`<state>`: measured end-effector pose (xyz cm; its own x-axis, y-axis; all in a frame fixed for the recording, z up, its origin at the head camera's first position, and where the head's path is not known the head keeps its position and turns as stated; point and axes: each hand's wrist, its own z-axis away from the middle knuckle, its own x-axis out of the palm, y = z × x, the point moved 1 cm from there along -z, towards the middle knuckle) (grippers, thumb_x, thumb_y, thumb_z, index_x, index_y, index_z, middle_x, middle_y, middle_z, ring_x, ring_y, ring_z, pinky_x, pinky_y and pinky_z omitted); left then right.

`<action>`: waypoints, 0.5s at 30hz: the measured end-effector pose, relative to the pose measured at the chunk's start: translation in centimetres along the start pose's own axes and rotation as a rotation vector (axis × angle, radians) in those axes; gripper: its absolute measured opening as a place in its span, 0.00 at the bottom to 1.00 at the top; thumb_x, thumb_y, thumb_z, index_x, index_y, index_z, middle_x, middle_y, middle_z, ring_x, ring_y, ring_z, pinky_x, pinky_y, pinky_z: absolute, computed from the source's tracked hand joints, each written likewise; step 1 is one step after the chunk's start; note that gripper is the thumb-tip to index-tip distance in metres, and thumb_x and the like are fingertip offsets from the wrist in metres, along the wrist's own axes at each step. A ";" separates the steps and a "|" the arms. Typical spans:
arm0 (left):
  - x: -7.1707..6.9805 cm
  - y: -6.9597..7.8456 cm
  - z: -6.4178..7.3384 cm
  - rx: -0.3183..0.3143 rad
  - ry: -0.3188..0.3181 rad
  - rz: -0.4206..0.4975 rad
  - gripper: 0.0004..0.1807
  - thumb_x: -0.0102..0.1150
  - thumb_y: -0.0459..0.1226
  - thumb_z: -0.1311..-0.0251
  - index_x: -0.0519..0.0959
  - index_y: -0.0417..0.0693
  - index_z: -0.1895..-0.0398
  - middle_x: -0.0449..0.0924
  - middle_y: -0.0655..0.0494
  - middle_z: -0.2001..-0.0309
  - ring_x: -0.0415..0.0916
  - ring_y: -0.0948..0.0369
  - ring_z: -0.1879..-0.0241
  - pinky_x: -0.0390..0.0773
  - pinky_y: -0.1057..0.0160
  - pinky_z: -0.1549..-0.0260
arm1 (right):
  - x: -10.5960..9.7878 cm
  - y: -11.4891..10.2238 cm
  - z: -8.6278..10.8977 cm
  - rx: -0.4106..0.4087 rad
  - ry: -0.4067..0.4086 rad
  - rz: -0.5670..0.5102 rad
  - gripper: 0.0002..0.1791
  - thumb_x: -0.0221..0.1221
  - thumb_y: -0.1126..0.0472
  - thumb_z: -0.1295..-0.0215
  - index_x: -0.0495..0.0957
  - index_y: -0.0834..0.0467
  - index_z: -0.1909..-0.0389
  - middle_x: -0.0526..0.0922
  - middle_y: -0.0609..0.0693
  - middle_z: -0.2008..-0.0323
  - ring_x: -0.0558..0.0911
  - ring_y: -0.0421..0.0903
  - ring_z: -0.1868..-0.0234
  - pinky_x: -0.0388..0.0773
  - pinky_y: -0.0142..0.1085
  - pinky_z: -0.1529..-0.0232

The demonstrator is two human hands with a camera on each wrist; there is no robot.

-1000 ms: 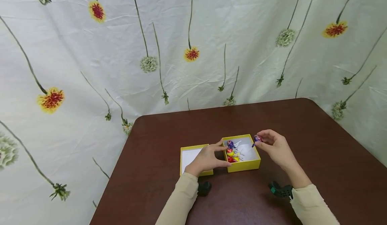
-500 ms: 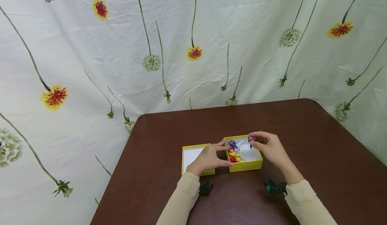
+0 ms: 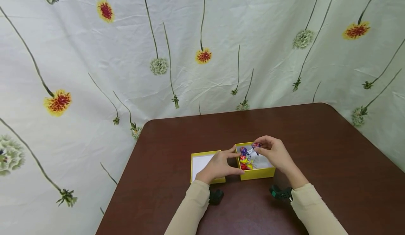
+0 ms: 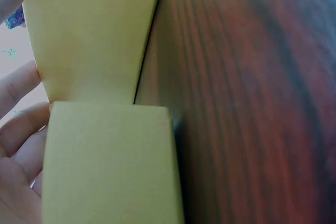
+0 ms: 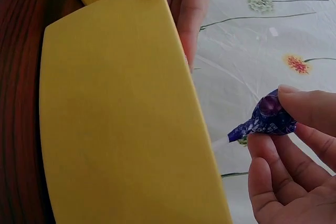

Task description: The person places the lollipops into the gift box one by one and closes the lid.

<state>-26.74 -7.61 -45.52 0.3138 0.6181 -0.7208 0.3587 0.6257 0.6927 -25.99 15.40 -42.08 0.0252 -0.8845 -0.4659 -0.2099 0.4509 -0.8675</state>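
Observation:
Between thumb and fingers, my right hand [image 3: 278, 156] pinches a purple-wrapped lollipop [image 5: 268, 116] by its round head, its stick pointing down toward the yellow box. That open yellow box [image 3: 257, 174] has a white inside. Several wrapped lollipops [image 3: 243, 160], purple, yellow and red, lie along its left side with their sticks pointing right. My left hand [image 3: 218, 164] holds the box at its left side, thumb at the near corner and fingers toward the far corner. In the left wrist view only parts of the left fingers [image 4: 23, 129] show beside the yellow walls.
A shallow yellow lid [image 3: 199, 163] with a white inside lies left of the box, partly hidden under the left hand. Both rest on a dark brown table [image 3: 177, 133]. Behind the table hangs a flowered white cloth [image 3: 177, 87].
My right hand has moved left with the lollipop, from the box's right edge to over its inside, near the purple lollipop at the back. The left hand has stayed on the box.

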 end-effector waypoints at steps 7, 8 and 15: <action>0.1 -0.1 0.1 0.006 -0.002 0.005 0.38 0.73 0.57 0.48 0.77 0.59 0.34 0.58 0.58 0.23 0.62 0.49 0.26 0.70 0.48 0.32 | 0.9 0.3 -0.5 -0.014 -0.042 -0.003 0.12 0.63 0.67 0.33 0.83 0.63 0.50 0.85 0.60 0.53 0.82 0.48 0.59 0.80 0.26 0.59; 0.1 -0.1 0.1 0.006 -0.002 0.004 0.38 0.73 0.57 0.48 0.77 0.59 0.34 0.58 0.58 0.23 0.62 0.49 0.26 0.70 0.48 0.32 | 1.0 0.3 -0.6 -0.013 -0.048 0.000 0.12 0.63 0.67 0.33 0.83 0.63 0.50 0.85 0.60 0.53 0.82 0.48 0.59 0.81 0.27 0.59; 0.0 0.0 0.0 0.011 0.003 -0.001 0.38 0.73 0.57 0.49 0.77 0.58 0.33 0.58 0.58 0.23 0.63 0.49 0.27 0.70 0.49 0.33 | 1.7 0.7 -1.2 -0.004 -0.064 0.036 0.15 0.63 0.68 0.34 0.81 0.65 0.47 0.85 0.61 0.51 0.83 0.51 0.55 0.84 0.43 0.49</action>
<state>-26.70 -7.61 -45.52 0.3113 0.6190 -0.7211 0.3686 0.6208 0.6920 -27.23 14.10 -43.28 0.0803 -0.8580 -0.5074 -0.2155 0.4821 -0.8492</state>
